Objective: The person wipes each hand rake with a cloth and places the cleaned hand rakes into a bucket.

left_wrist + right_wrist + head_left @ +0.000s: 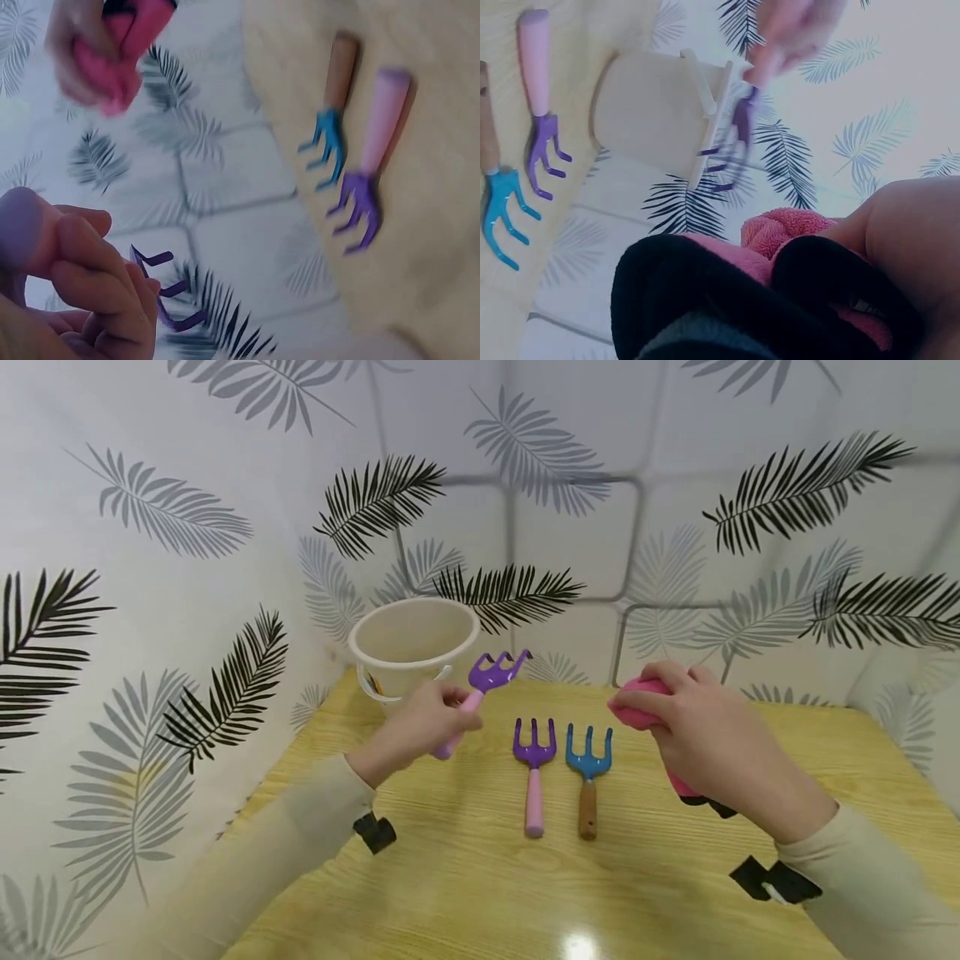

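My left hand (431,727) grips the pink handle of a purple hand fork (495,675), raised above the table with its tines toward the right. In my right hand (720,743) is a bunched pink cloth (641,703) with dark edging, also held above the table; the right wrist view shows its black trim (682,289) close up. Between the hands, a second purple hand fork (534,777) with a pink handle lies on the table. Beside it lies a blue hand fork (588,781) with a brown handle. Both lying forks have their tines toward the wall.
A cream bucket (416,664) with a white handle stands at the table's back left, just behind my left hand. Leaf-patterned covering (562,535) rises behind and to the left of the wooden table (465,877).
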`<act>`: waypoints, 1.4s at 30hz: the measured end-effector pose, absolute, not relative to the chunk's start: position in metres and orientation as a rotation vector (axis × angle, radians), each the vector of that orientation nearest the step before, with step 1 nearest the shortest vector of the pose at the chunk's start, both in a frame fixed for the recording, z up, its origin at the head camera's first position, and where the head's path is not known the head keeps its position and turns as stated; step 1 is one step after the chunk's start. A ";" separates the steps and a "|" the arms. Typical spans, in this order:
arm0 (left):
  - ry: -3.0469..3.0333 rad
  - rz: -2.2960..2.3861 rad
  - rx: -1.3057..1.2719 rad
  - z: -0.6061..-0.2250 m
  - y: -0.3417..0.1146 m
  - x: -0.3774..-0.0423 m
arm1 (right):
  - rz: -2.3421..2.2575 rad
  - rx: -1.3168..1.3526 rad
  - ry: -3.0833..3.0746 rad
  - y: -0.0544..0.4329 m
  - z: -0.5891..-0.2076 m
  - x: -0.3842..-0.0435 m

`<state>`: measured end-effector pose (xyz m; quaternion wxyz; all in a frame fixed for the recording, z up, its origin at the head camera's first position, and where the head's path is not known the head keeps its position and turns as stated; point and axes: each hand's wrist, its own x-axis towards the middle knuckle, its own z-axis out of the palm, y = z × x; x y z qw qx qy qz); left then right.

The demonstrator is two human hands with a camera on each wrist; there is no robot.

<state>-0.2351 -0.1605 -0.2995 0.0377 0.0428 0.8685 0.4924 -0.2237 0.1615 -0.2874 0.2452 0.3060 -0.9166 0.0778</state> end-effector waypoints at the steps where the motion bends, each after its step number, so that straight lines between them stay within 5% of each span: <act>1: 2.686 1.477 0.129 -0.289 -0.165 -0.240 | 0.205 0.831 -2.498 0.165 -0.289 -0.221; 9: 2.891 1.085 0.139 -0.223 -0.192 -0.287 | 0.197 0.806 -2.484 0.188 -0.297 -0.206; 19: 2.811 0.666 0.139 -0.185 -0.214 -0.349 | 0.194 0.850 -2.389 0.203 -0.312 -0.186; 42: 2.681 0.395 -0.143 -0.248 -0.213 -0.423 | 0.195 0.855 -2.547 0.205 -0.321 -0.183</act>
